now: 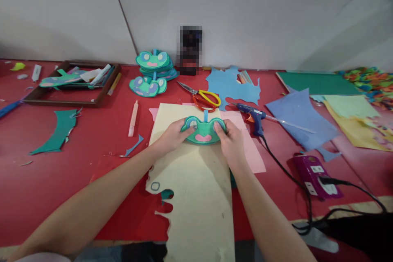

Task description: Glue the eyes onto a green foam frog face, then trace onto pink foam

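Both hands grip a green felt frog face [203,127] with blue-and-white eyes, a pink mouth and a blue tab on top. My left hand [173,136] pinches its left side, thumb over the eye. On the other side, my right hand [231,139] has its thumb pressed on the right eye; the fingers behind are hidden. Beneath lies a cream felt sheet [196,196] with a ragged left edge. Just beyond the frog face are scissors [202,96] with yellow and orange handles. A blue glue gun [253,116] rests to the right of my right hand.
Stacked frog faces [153,63] stand near the wall, beside a blurred dark phone-like object [190,51]. A wooden frame [66,100] holding pens is at left. Blue felt [302,120] lies right, above a purple power strip [317,176] with a trailing black cord [288,176]. A pink marker [133,118] lies left.
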`<act>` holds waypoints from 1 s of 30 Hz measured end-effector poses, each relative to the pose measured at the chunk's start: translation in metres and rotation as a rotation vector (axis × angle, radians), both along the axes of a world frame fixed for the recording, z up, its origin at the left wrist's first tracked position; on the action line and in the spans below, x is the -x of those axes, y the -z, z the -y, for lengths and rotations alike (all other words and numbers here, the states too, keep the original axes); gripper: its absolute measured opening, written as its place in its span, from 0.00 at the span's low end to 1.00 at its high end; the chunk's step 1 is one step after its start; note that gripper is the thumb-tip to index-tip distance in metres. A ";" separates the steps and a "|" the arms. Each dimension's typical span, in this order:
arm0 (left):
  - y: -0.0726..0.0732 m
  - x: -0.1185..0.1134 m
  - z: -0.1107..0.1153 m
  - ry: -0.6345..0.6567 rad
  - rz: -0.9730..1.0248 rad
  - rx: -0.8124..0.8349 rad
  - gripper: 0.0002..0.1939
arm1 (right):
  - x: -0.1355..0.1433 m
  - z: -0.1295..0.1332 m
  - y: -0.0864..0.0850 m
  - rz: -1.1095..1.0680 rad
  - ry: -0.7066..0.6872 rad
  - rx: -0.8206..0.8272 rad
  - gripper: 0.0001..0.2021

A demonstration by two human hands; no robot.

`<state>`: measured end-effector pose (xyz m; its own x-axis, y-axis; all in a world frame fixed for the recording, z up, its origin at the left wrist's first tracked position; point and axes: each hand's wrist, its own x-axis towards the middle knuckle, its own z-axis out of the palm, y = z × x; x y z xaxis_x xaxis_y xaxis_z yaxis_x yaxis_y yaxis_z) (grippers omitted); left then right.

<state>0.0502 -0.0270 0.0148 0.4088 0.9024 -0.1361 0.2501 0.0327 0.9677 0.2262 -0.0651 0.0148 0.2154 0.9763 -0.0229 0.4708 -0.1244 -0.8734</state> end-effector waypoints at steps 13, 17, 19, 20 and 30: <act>0.001 -0.001 -0.001 -0.018 0.033 0.099 0.21 | 0.002 0.000 -0.002 -0.015 0.008 -0.004 0.22; 0.002 -0.002 -0.001 -0.015 0.030 0.109 0.20 | 0.001 0.001 -0.001 0.047 0.016 -0.016 0.22; 0.002 -0.002 -0.001 -0.015 0.052 0.121 0.20 | 0.000 0.000 -0.001 0.077 0.018 -0.020 0.22; 0.002 -0.002 0.000 -0.012 0.061 0.127 0.20 | 0.000 0.000 0.000 0.086 0.018 -0.025 0.22; 0.003 -0.001 -0.001 -0.001 0.063 0.134 0.21 | 0.002 0.001 0.002 0.063 0.031 -0.063 0.21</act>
<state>0.0510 -0.0263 0.0114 0.4189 0.8786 -0.2294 0.1893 0.1626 0.9684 0.2244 -0.0662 0.0128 0.2446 0.9682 0.0523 0.5215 -0.0859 -0.8489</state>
